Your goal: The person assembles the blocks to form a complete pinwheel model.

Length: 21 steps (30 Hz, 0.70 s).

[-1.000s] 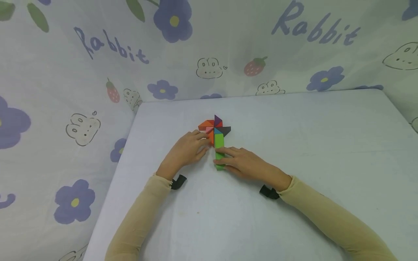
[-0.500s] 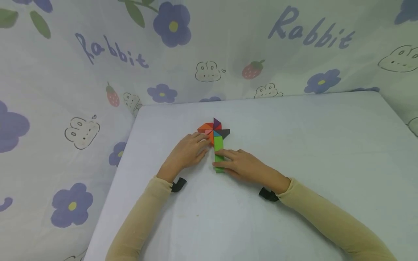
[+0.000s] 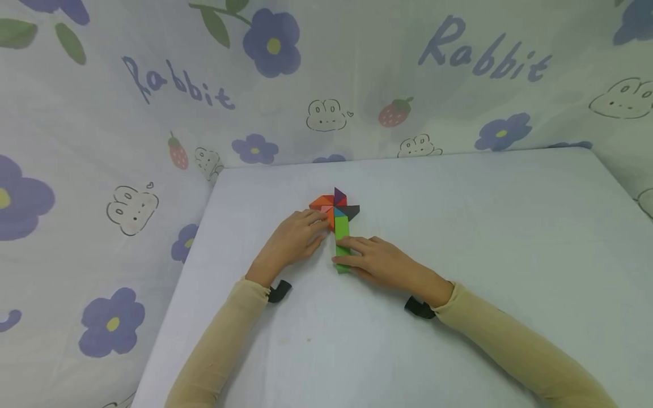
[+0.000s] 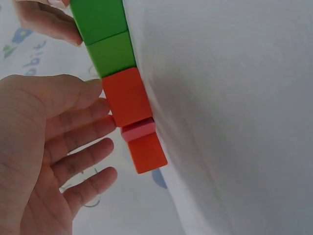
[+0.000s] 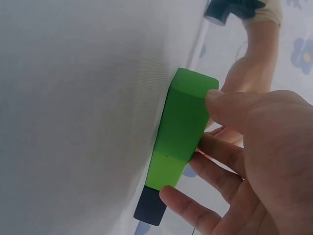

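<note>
A flat pinwheel shape of small coloured blocks lies on the white table, with a purple triangle (image 3: 339, 196), a dark grey block (image 3: 351, 212), a blue triangle (image 3: 339, 212) and orange blocks (image 3: 321, 200) round one centre. Two green blocks (image 3: 342, 226) run end to end from it toward the person. My right hand (image 3: 382, 262) holds the nearer green block (image 5: 188, 115), fingers laid across its top and thumb by its near end. On the other side, my left hand (image 3: 292, 238) touches the orange block (image 4: 128, 95) with thumb and fingertips, fingers mostly straight; a pink block (image 4: 139, 130) sits just beyond.
Below each wrist shows a black strap piece (image 3: 279, 291). A white cloth with flowers, rabbits and lettering (image 3: 326, 73) hangs behind and left of the table (image 3: 484, 226).
The head view has tipped slightly up, so everything sits a little lower in the frame. Both hands and the blocks keep almost the same places relative to each other.
</note>
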### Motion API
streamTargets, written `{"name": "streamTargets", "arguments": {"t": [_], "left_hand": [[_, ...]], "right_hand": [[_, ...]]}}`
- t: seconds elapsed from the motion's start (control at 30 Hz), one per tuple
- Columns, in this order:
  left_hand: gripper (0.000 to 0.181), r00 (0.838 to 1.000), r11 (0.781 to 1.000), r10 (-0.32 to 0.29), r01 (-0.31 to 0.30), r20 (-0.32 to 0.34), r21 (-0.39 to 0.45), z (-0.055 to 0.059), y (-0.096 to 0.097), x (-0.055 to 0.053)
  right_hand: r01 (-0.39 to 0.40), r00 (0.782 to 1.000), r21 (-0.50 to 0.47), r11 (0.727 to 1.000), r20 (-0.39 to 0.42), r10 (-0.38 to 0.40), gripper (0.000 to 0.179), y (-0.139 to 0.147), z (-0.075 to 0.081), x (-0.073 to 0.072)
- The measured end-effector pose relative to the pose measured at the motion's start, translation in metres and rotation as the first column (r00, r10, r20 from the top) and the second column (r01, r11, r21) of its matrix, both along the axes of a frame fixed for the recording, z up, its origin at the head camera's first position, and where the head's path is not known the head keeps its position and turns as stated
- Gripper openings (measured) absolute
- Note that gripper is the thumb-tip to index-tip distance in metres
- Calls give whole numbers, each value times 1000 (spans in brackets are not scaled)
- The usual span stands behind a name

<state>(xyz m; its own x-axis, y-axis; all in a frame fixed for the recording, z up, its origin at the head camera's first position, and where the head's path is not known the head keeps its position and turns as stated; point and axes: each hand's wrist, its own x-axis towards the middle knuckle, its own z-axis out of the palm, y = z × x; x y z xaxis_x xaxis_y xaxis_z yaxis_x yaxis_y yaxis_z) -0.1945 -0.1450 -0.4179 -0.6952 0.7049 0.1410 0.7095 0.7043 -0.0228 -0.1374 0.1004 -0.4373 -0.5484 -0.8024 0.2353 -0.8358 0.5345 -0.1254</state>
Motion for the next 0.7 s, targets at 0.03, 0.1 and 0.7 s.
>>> {"name": "streamTargets", "arguments": {"t": [0.03, 0.1, 0.7], "left_hand": [[38, 1000, 1000, 1, -1, 2, 1, 0, 0, 0], [38, 1000, 1000, 2, -2, 3, 2, -1, 0, 0], [38, 1000, 1000, -13, 13, -5, 11, -2, 0, -1]], "right_hand": [[-1, 1000, 4, 1000, 1, 1, 41, 0, 0, 0], [-1, 1000, 11, 1000, 1, 1, 42, 0, 0, 0], [60, 998, -28, 998, -23, -61, 47, 4, 2, -2]]}}
